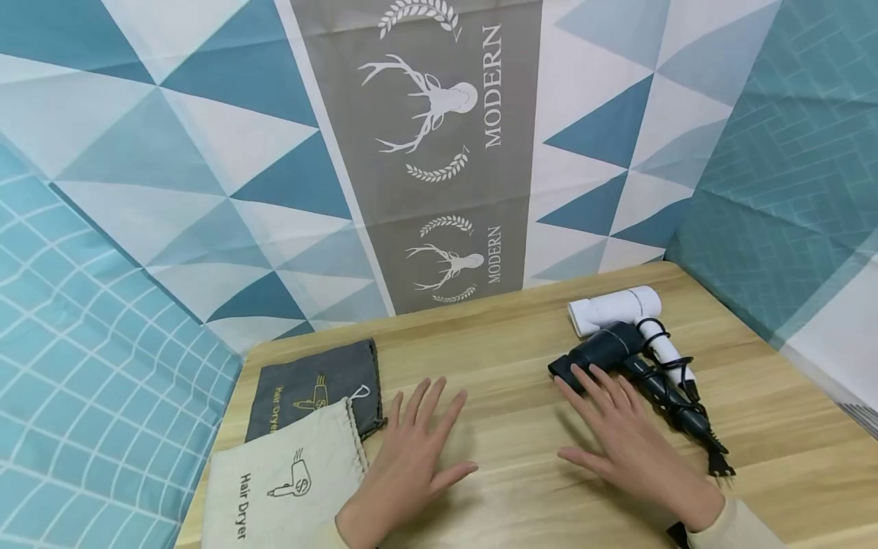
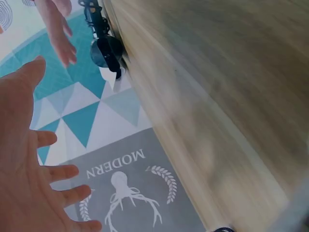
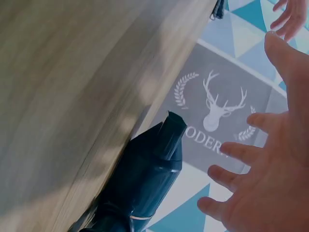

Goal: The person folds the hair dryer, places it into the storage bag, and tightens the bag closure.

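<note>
My left hand (image 1: 410, 461) hovers over the table with fingers spread, just right of a cream drawstring bag (image 1: 226, 473) printed "Hair Dryer". That bag overlaps a dark grey drawstring bag (image 1: 274, 389) with a gold hair dryer print. On the right, my right hand (image 1: 620, 435) is held with fingers spread and nothing in it; its fingertips overlap the black hair dryer (image 1: 604, 345) in the head view. The black dryer's cord is wound about its handle. Behind it lies a white hair dryer (image 1: 610, 307), its handle partly crossed by black cord. The right wrist view shows the black dryer's nozzle (image 3: 171, 130) beside the hand.
The wooden table (image 1: 473, 366) meets a wall cloth of blue and white triangles with a grey deer panel (image 1: 446, 168) at the back. Tiled blue cloth (image 1: 82, 381) hangs at the left edge and teal cloth (image 1: 789, 168) at the right. A plug (image 1: 719, 462) lies near the right sleeve.
</note>
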### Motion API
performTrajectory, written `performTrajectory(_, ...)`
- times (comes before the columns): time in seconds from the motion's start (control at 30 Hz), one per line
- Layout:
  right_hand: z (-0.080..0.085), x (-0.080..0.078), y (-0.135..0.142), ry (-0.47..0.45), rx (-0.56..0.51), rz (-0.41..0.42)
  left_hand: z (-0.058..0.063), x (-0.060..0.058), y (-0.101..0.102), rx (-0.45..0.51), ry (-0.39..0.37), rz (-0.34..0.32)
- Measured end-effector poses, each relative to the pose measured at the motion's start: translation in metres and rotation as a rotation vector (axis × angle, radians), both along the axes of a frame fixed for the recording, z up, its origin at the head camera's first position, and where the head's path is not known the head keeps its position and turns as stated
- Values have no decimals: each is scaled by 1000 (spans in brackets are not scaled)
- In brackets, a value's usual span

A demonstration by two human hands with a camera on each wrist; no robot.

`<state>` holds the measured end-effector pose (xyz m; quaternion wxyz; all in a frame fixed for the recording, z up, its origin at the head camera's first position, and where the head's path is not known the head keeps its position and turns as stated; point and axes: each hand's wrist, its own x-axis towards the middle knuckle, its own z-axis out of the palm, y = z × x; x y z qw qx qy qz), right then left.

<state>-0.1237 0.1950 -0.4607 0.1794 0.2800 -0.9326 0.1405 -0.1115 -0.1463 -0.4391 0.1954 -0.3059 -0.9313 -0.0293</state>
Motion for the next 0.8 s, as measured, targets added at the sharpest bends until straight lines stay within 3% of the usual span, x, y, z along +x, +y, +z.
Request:
performTrajectory(0.33,-3,-3,18,-24,-65,-41,7,-1,20,-17,-58,-29)
performTrajectory(0.53,-5,-9,21,-62,-112,-44,8,-2,26,-11,-67,-23)
performTrajectory(0.8,-2,-15,31,-75,-196,-105,11,-5,36,15,-65,-62)
